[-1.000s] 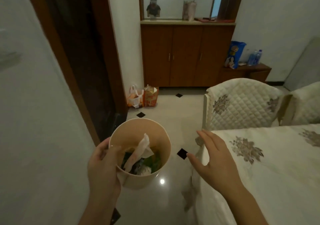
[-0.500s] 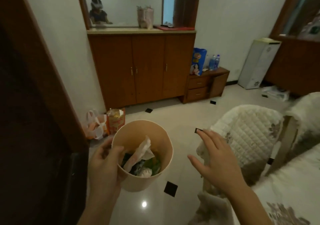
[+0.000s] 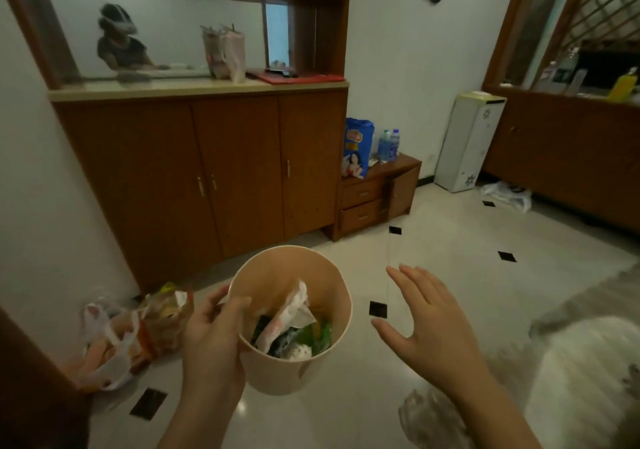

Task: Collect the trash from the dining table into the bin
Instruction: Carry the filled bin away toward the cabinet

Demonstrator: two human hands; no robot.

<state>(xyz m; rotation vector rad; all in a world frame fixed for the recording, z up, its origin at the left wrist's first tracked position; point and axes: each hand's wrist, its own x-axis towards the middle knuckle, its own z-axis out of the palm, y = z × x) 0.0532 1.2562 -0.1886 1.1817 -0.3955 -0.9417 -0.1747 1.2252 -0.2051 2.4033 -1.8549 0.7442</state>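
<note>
Glossy tiled floor (image 3: 450,275), wooden cabinet (image 3: 207,171); left fingers (image 3: 232,307) round trash-filled bin (image 3: 277,376), right fingers (image 3: 420,277) spread.

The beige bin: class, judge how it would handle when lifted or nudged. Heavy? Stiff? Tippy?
Probably light: the left hand alone holds the bin by its rim, and the trash inside looks like crumpled wrappers. Likely fairly stiff: the rim looks round under that grip. Set down, it might tip if nudged, since it tapers toward the base.

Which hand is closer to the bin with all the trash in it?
Left. The left hand grips the bin by its rim. The right hand hovers open to the bin's right, not touching it.
</note>
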